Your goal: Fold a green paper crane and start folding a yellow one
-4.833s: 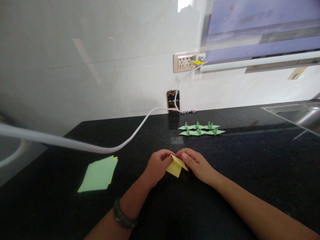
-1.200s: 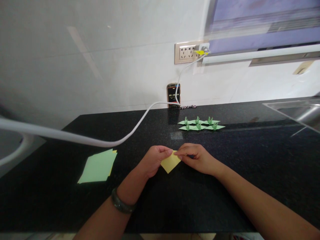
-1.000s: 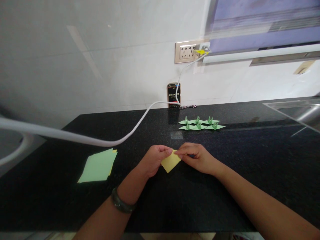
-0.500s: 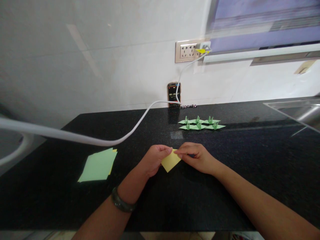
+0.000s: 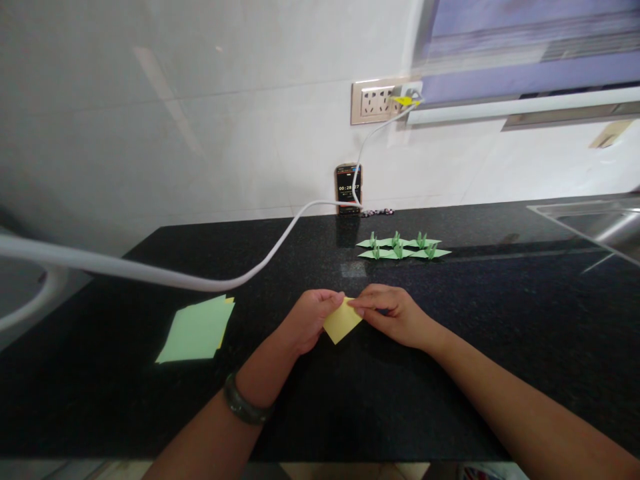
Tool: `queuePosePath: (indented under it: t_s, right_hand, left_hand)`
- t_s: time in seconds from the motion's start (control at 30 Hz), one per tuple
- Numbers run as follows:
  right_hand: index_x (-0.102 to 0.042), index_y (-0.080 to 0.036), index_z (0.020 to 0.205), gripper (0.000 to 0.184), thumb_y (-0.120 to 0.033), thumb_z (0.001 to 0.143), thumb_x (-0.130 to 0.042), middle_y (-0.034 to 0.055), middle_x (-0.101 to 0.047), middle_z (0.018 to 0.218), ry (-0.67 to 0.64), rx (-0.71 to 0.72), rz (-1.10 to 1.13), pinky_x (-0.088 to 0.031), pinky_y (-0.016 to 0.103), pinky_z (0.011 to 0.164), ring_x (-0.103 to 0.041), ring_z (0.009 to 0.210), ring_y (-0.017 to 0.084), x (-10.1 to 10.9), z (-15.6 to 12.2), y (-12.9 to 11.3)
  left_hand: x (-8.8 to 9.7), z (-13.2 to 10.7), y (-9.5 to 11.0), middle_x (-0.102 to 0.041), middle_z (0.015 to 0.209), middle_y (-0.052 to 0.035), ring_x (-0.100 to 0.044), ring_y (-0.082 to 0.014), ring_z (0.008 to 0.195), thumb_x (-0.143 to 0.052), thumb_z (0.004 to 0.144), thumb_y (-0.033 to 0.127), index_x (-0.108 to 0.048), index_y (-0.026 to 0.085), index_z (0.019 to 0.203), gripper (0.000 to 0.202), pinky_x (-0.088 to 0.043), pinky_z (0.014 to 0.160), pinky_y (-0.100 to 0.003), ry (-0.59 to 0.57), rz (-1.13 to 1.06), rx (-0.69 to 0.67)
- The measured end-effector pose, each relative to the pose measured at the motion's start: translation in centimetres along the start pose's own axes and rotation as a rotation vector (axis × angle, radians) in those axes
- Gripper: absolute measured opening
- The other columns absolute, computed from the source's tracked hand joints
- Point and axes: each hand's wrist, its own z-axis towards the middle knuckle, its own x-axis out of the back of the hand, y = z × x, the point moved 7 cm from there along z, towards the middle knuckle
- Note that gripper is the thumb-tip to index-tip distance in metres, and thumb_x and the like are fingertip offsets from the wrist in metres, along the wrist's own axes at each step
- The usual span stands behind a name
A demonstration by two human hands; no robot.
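A small folded yellow paper [image 5: 341,322] lies on the black countertop [image 5: 500,320] between my hands. My left hand [image 5: 306,320] pinches its left edge with curled fingers. From the right, my right hand [image 5: 395,316] presses its fingertips on the paper's top corner, fingers held together. A dark band sits on my left wrist [image 5: 242,405].
A stack of green and yellow paper sheets [image 5: 196,330] lies to the left. Several green folded paper cranes [image 5: 403,247] stand in rows behind my hands. A phone [image 5: 349,189] leans against the wall, its white cable [image 5: 200,280] crossing the counter. A steel sink [image 5: 595,223] is far right.
Since 4.8 s ago the yellow paper has gone from a raised open flap to a flat folded diamond. Over the last second both hands have stayed nearly still.
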Motion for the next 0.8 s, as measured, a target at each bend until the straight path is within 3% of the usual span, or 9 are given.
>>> queuePosePath:
  t_s: [0.8]
  right_hand:
    - [-0.061, -0.021, 0.101, 0.026, -0.017, 0.078, -0.049, 0.004, -0.063, 0.08, 0.024, -0.029, -0.039, -0.045, 0.024, 0.064, -0.057, 0.071, 0.012, -0.01, 0.04, 0.16]
  left_hand:
    - [-0.28, 0.03, -0.05, -0.059, 0.067, -0.0052, -0.053, -0.0115, 0.059, -0.056, 0.071, 0.04, -0.06, 0.009, 0.078, 0.031, -0.037, 0.056, -0.024, -0.026, -0.085, 0.005]
